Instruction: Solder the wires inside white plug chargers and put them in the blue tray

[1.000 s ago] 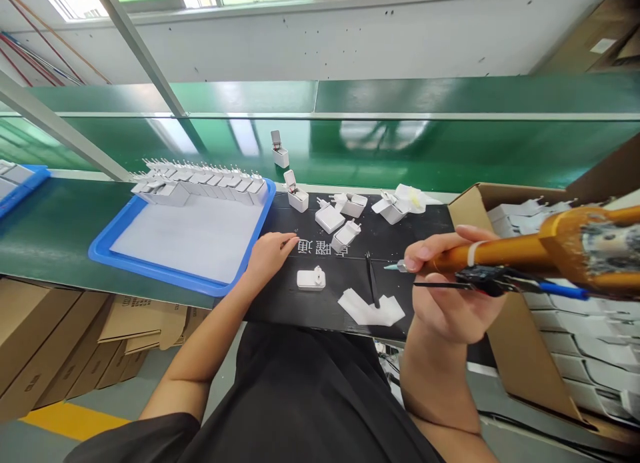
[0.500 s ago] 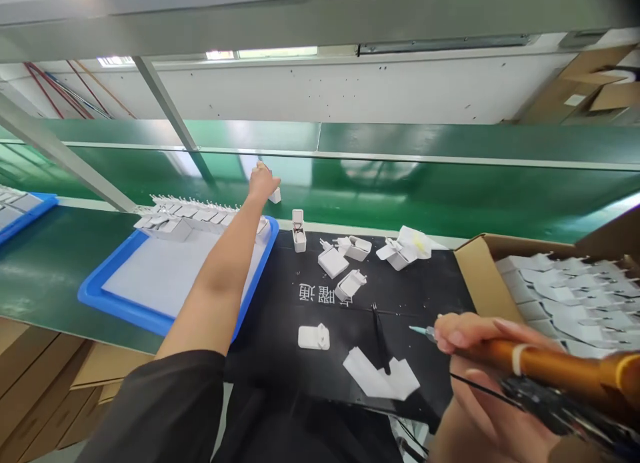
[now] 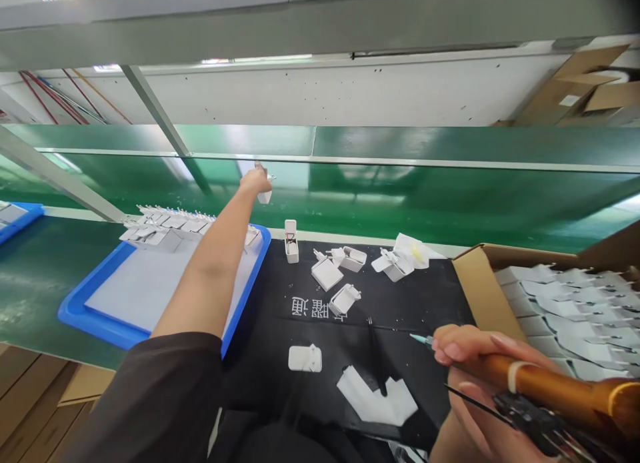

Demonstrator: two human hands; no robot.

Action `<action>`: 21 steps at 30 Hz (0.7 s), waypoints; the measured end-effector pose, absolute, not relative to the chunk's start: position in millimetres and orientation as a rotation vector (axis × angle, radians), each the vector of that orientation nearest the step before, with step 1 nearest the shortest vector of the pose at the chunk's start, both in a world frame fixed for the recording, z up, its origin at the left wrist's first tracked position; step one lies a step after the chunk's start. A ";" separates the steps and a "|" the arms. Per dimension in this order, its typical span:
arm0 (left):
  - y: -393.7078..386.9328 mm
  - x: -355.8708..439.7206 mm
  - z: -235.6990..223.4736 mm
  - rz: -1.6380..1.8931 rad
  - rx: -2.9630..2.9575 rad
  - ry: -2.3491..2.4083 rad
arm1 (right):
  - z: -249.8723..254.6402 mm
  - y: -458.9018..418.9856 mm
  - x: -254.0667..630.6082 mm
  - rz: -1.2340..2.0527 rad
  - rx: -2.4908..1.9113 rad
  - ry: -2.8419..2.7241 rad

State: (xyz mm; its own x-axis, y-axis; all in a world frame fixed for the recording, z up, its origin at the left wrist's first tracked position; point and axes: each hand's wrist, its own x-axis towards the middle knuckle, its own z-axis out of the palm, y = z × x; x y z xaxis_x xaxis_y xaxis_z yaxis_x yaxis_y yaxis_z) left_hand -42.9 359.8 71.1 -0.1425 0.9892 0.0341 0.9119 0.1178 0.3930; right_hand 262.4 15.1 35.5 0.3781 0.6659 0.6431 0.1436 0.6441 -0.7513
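My left hand (image 3: 255, 178) is stretched out over the green belt, its fingers closed on a white plug adapter (image 3: 265, 196) with a prong showing. At the lower right, my right hand (image 3: 475, 356) grips an amber glue syringe (image 3: 550, 383); its teal tapered nozzle points left over the black mat (image 3: 270, 316). Between the hands, an open white adapter case (image 3: 291, 241) with wires inside stands at the mat's back edge. Several more white adapters (image 3: 327, 274) lie near it. A flat white adapter cover (image 3: 305, 358) rests closer to me, left of black tweezers (image 3: 376, 356) and a white paper piece (image 3: 377, 396).
A blue tray (image 3: 75, 309) with rows of white adapters stands under my left forearm. On the right, a cardboard box (image 3: 487, 283) holds more adapters. The green belt (image 3: 400, 203) runs behind the mat, below an overhead shelf (image 3: 300, 29). Cartons (image 3: 30, 396) are stacked at the lower left.
My left hand has moved slightly farther out over the belt with the plug adapter, turning so its prong shows. The right hand keeps the glue syringe in about the same place. The view has tilted slightly.
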 end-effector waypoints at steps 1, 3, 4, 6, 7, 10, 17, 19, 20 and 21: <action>349.0 -45.6 79.6 0.424 1.881 2.150 | 33.7 14.2 261.2 0.383 -0.825 -1.165; 314.0 -52.4 96.3 0.326 1.989 2.050 | 30.9 12.4 258.4 0.407 -0.797 -1.151; 290.1 -55.7 102.6 0.312 2.094 1.966 | 29.7 11.6 257.1 0.416 -0.779 -1.138; 233.2 -61.0 106.5 0.252 2.230 1.860 | 27.6 10.4 254.7 0.413 -0.744 -1.110; 203.0 -62.7 102.7 0.194 2.249 1.806 | 26.6 10.0 253.9 0.409 -0.728 -1.105; 121.8 -65.8 70.0 0.108 2.242 1.596 | 24.2 9.6 252.4 0.415 -0.689 -1.112; 42.2 -68.7 -8.0 0.254 2.108 1.417 | 26.6 10.4 246.8 0.438 -0.653 -1.114; 36.1 -65.0 -13.4 0.373 2.062 1.428 | 28.2 10.2 243.2 0.443 -0.647 -1.113; 34.5 -62.4 -15.1 0.445 2.028 1.437 | 29.1 10.0 241.2 0.448 -0.644 -1.115; 33.8 -59.6 -16.9 0.517 1.989 1.452 | 29.8 9.9 239.3 0.453 -0.644 -1.117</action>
